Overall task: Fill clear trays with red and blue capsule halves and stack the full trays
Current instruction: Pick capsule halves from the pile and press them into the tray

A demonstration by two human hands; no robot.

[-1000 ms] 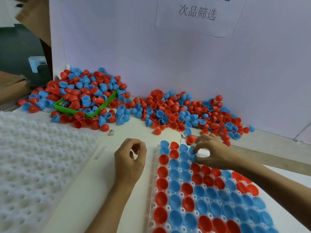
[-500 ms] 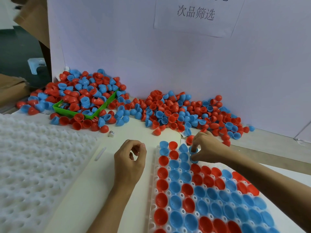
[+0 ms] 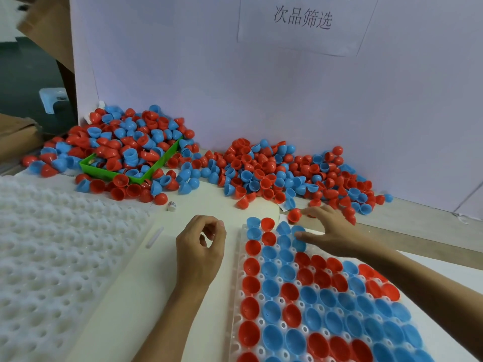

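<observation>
The clear plastic dimpled tray [image 3: 236,296], nearly filled with red and blue capsule halves [image 3: 308,296], lies at the bench's near right. The right hand [image 3: 332,228] spreads open over its far corner, perhaps touching one loose red half [image 3: 294,215]. The left hand [image 3: 200,246] rests beside it, loosely curled, empty.

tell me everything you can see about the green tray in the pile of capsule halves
The green tray is a shallow, bright green bin that looks like plastic, with low straight walls. It sits at the back left of the table, near the white backboard, turned so one corner points toward the camera. Red and blue capsule halves fill and overflow it, hiding its floor and far rim, and more lie against its outer walls. Neither hand touches it.
</observation>
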